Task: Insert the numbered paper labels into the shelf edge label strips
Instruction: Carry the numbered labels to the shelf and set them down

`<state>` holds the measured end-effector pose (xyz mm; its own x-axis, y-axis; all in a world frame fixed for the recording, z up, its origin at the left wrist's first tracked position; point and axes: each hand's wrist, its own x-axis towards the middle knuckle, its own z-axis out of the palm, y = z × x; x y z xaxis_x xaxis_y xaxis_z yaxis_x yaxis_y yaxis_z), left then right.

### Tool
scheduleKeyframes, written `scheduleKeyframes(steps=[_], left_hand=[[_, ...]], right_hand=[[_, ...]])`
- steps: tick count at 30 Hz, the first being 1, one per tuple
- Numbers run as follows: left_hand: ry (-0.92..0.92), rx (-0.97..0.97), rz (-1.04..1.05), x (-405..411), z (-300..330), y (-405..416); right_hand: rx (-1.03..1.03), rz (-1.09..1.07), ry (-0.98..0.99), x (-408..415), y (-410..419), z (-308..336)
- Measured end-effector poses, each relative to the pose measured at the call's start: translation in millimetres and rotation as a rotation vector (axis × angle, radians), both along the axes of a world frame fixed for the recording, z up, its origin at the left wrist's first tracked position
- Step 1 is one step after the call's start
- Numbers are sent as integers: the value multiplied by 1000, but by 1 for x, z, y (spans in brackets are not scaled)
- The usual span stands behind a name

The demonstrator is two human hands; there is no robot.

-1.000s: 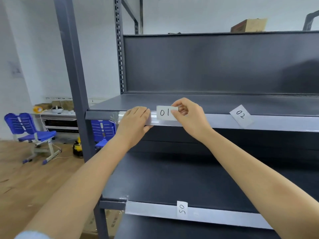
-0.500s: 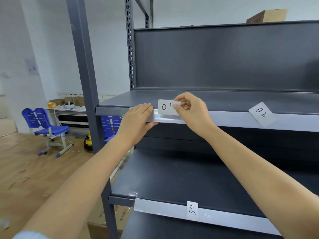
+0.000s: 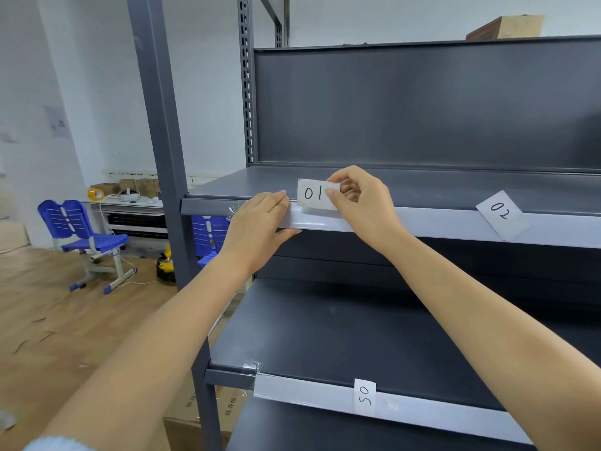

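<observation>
- The right hand pinches the 01 label by its right end, lower edge at the upper label strip, near the shelf's front-left corner.
- The left hand has its fingers pressed together over the strip's top lip, thumb beneath.
- Risk: thin paper may buckle or miss the slot if pushed askew.
- The 02 label sits tilted, so it may slip out.

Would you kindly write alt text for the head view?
The right hand pinches paper label 01 at the upper shelf's label strip, which the left hand grips. Label 02 sits tilted in that strip; label 05 is in the lower strip.
</observation>
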<state>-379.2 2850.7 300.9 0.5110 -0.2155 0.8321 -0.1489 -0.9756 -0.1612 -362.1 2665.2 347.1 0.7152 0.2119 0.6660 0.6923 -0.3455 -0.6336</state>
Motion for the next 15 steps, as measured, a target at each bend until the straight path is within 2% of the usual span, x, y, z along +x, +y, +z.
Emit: scheduleKeyframes(steps=[7,15], left_hand=[[-49,-45,-51,0,-2,4],[-86,-62,-70,3,-1,6]], right_hand=[[77,7,12,2,7,8],[-21,3,49,10,20,19]])
